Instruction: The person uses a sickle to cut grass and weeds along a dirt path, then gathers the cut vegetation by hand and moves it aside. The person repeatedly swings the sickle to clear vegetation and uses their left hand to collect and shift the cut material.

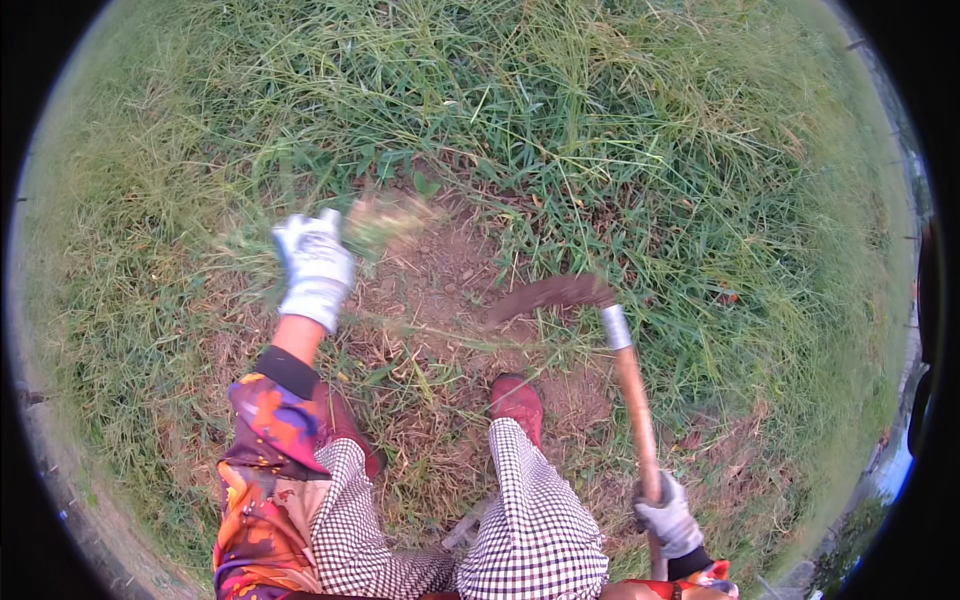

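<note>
My left hand, in a white work glove, is raised over the ground at the left and closed around a clump of pulled grass, which is blurred; its roots point to the right. In my right hand, gloved too, is the wooden handle of a sickle. The sickle's curved, rusty-brown blade points left above a patch of bare soil, joined to the handle by a metal collar.
Dense green grass stands ahead and on both sides. My dark red shoes are on soil and dry cut grass. A small orange thing lies in the grass at the right.
</note>
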### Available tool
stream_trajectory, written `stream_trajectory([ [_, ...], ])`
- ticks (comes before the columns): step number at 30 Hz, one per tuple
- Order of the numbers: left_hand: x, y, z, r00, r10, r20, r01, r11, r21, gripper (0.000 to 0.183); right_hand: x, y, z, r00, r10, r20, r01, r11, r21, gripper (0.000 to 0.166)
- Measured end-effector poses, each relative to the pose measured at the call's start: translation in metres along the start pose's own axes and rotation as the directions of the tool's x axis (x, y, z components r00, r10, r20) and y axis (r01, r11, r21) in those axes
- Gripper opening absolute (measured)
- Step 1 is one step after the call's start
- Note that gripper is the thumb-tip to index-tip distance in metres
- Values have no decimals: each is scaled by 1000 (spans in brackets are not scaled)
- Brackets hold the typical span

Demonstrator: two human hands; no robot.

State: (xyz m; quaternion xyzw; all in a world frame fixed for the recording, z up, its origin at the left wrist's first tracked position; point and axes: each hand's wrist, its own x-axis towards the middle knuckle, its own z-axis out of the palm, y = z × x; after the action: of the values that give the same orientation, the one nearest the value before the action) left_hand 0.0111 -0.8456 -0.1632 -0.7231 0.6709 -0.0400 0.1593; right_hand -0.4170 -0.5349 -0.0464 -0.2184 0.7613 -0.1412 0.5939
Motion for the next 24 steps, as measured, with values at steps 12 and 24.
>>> stream_trajectory([
  [12, -57, -131, 46, 951, -310, 8, 285, 862, -419, 33, 12, -1, 9, 999, -39, 17, 39, 999, 21, 21],
  [24, -95, 49, 63, 517, 754, 404, -773, 614, -157, 48, 51, -12, 69, 989, -148, -29, 142, 978, -151, 23],
])
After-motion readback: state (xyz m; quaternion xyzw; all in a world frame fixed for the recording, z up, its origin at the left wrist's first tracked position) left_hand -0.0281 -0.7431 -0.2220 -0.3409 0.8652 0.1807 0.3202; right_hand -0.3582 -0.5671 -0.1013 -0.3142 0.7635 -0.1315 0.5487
